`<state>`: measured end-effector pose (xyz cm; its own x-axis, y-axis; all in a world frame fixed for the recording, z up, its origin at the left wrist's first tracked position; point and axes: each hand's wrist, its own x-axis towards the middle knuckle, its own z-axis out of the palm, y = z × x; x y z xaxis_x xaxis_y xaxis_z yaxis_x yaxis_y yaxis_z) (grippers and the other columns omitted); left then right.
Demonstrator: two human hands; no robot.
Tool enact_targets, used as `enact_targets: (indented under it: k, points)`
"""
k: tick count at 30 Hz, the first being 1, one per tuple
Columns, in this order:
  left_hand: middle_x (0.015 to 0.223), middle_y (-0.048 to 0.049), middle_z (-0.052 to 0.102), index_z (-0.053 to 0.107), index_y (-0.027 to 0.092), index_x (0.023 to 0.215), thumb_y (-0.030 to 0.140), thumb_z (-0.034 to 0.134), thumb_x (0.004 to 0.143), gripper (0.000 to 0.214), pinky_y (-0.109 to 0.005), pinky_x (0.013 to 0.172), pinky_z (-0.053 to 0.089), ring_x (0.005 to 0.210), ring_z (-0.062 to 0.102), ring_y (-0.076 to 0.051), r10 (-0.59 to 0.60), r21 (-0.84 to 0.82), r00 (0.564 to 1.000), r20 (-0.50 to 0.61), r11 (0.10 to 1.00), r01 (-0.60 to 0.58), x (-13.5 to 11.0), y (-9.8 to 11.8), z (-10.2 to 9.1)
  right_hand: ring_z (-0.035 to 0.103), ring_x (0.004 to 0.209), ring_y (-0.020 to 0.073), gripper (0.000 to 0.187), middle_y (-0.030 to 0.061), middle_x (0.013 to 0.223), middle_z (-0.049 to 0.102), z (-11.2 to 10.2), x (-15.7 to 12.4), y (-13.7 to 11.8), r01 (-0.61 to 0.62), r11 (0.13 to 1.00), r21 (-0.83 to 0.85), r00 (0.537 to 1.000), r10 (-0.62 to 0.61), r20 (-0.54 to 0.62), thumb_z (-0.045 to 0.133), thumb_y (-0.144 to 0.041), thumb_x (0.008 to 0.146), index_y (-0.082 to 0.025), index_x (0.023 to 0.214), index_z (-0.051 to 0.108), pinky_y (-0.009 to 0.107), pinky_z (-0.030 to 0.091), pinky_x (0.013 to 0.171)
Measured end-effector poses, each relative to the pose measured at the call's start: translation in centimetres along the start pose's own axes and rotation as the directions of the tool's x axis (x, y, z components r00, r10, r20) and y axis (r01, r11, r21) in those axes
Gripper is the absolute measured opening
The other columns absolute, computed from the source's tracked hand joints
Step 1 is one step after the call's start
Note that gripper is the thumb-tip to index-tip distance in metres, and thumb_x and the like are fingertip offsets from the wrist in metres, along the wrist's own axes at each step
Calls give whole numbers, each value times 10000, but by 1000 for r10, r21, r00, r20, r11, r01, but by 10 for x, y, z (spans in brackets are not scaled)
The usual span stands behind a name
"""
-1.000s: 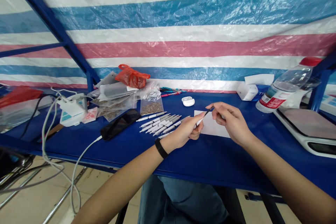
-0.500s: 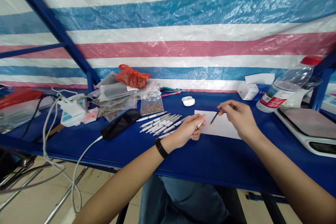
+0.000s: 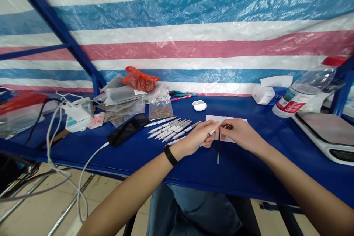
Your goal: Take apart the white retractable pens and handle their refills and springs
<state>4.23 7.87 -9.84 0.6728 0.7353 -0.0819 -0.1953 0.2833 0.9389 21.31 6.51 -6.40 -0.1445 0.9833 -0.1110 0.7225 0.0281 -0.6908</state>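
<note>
Head view: refill (image 3: 218, 144) hangs from the right hand (image 3: 243, 132), over the surface (image 3: 193, 171), mid-width toward the front edge. Right hand narrow, fingertips pinched on the refill's upper end; clear end points at the front edge. Likely gripped there to leave the length free. Left hand (image 3: 197, 137) is curled round a white pen barrel (image 3: 212, 132), tip poking out toward the right fingertips; probably held that way to keep the end exposed. Contact at the tips: can't tell.

White paper (image 3: 211, 118) lies under the hands. Just left, white pens (image 3: 171, 131) lie roughly parallel, presumably for easy pickup.

Containers: clear zip bag (image 3: 160, 112) toward the back edge, brown granular bits inside. More clear bags pile left of it, similar bits in some. Orange bag (image 3: 140, 81) on top, contents hidden. White case (image 3: 199, 105) behind the paper, contents not visible. Back right corner: red-capped bottle (image 3: 306, 88), fill level unclear. Scale (image 3: 326, 129) at the right edge.
</note>
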Motion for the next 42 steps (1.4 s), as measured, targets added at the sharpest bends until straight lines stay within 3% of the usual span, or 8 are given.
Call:
enact_targets:
  k: [15, 20, 25, 28, 34, 38, 42]
  points:
    - [498, 91, 359, 479, 193, 776, 535, 667, 900, 409, -194, 428, 223, 404, 271, -51, -14, 17, 1000, 18, 1000, 13, 0, 0, 0, 593, 574, 184, 221, 21, 674, 723, 1, 3, -3, -121, 973, -196, 992, 109, -69, 539, -340, 865, -224, 697, 625, 294, 376, 589]
    - [492, 92, 365, 516, 189, 814, 535, 648, 909, 382, -194, 432, 229, 398, 274, -56, -9, 28, 1000, 25, 1000, 9, 0, -1, -1, 603, 596, 180, 123, 11, 692, 679, 3, 2, 0, -72, 984, -161, 985, 45, -165, 530, -285, 815, -215, 800, 630, 277, 384, 579]
    - [506, 89, 357, 501, 187, 809, 503, 602, 946, 358, -194, 441, 228, 403, 275, -55, -34, 41, 999, -25, 999, 35, -1, 1, 1, 576, 551, 166, 246, 10, 750, 706, 1, 3, 5, -94, 994, -49, 980, 84, -180, 457, -250, 847, -201, 1005, 638, 283, 417, 581]
    - [521, 87, 359, 504, 187, 815, 512, 607, 950, 367, -192, 441, 233, 411, 268, -53, -14, 31, 1000, -19, 999, 14, -1, 0, 0, 610, 621, 174, 303, 36, 858, 757, -3, 6, 11, -49, 998, -34, 980, 41, -193, 422, -209, 864, -196, 1052, 659, 287, 454, 619]
    - [519, 88, 360, 506, 187, 820, 504, 600, 966, 362, -188, 436, 233, 409, 257, -48, 9, 8, 1000, -20, 1000, -9, 0, -2, -1, 666, 585, 160, 433, 51, 913, 786, -9, 6, 19, 66, 998, -10, 987, -67, -145, 442, -159, 878, -182, 1259, 646, 266, 502, 561]
    - [518, 89, 356, 486, 191, 806, 494, 596, 973, 363, -189, 435, 224, 402, 259, -47, 0, 8, 1000, -29, 1000, 0, -1, -1, -1, 675, 537, 153, 567, 45, 854, 785, -11, 1, 13, 13, 1000, 29, 997, -11, -72, 455, -142, 898, -136, 1462, 517, 256, 526, 545]
    - [521, 89, 359, 486, 190, 805, 487, 595, 974, 358, -188, 436, 231, 405, 260, -47, 0, 1, 1000, -22, 1000, 0, 0, -1, -1, 599, 415, 148, 522, -4, 647, 732, -12, -2, 6, -30, 998, -61, 1000, 31, 6, 461, -204, 953, -142, 1465, 534, 262, 485, 492]
